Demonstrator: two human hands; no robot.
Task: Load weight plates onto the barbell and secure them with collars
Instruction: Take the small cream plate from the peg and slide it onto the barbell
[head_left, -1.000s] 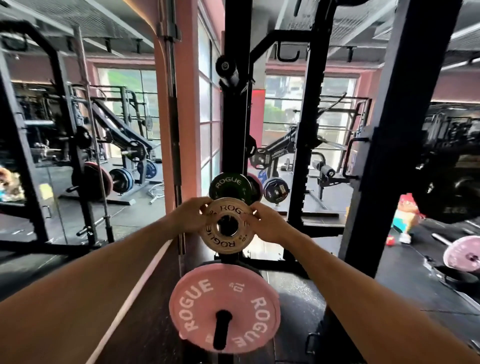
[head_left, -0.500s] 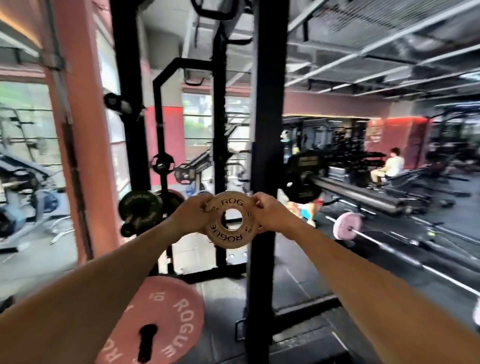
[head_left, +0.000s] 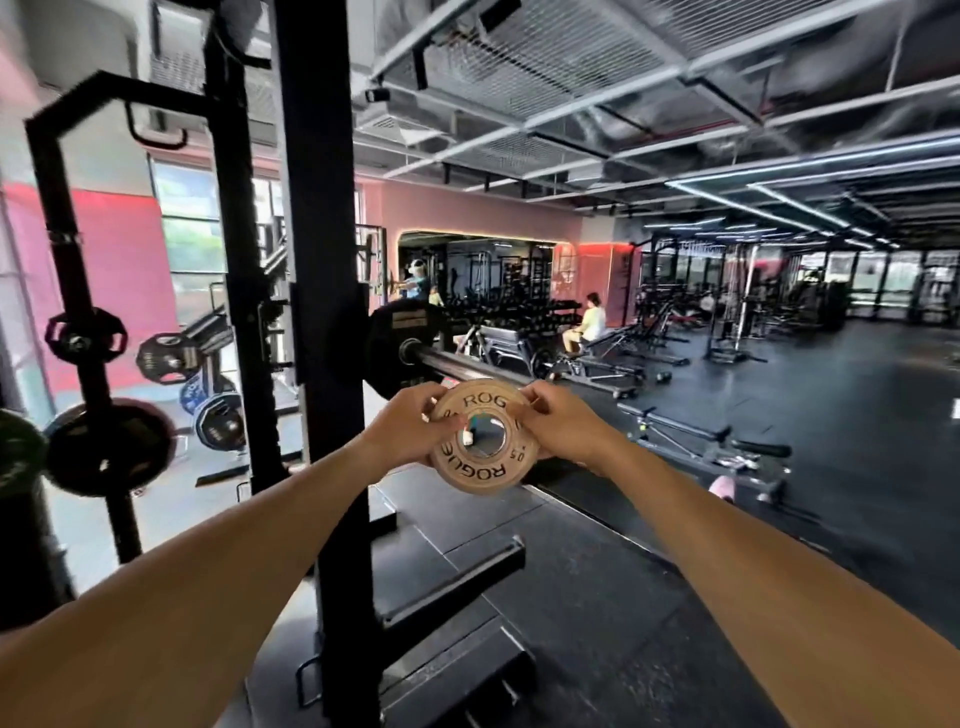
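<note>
- left hand and right hand both clamp small tan plate by its edges, upright
- barbell sleeve just behind, black plate loaded

Dark rubber floor under rack

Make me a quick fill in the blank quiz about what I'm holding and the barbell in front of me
1. The small tan plate is held by ____ hands.
2. The brand word printed on it reads ____.
3. The barbell sleeve already carries a large ____ plate.
4. The left hand grips the tan plate's ____ edge.

Missing words: two; ROGUE; black; left
</note>
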